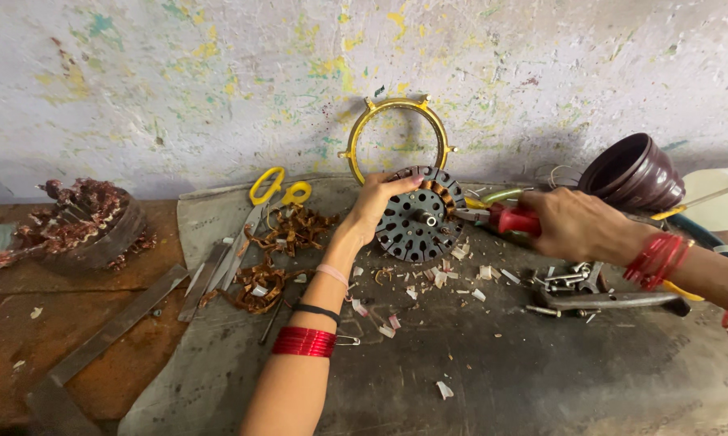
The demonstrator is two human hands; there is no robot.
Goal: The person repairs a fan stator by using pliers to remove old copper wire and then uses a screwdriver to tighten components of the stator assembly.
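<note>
The stator (421, 216), a black slotted disc w/ copper windings showing at its upper right edge, is standing tilted on the grey mat (428, 379) near the wall, just below the yellow ring (397, 139) leaning against it. The pliers (493, 218), red-handled, are reaching in from the right, nose touching the disc's right rim where the copper is sitting.

Doing this well, IMO: the disc is needing a firm brace so it isn't rolling while the nose is biting a small bunch of wire close to the slot; pulling straight out along the slot, not sideways, is probably kinder to the laminations.

The left hand (373, 203) is clamping the disc's top-left edge, fingers curled over the rim, wrist bent back, forearm coming up from the bottom centre w/ red bangles (303, 342) on it. The right hand (578, 222) is wrapping closed around the plier handles, knuckles up, forearm entering from the right edge.

Around: copper wire scraps (279, 250) & yellow scissors (276, 187) lying to the left, white insulation bits scattered below, bolts (564, 278) to the right.
</note>
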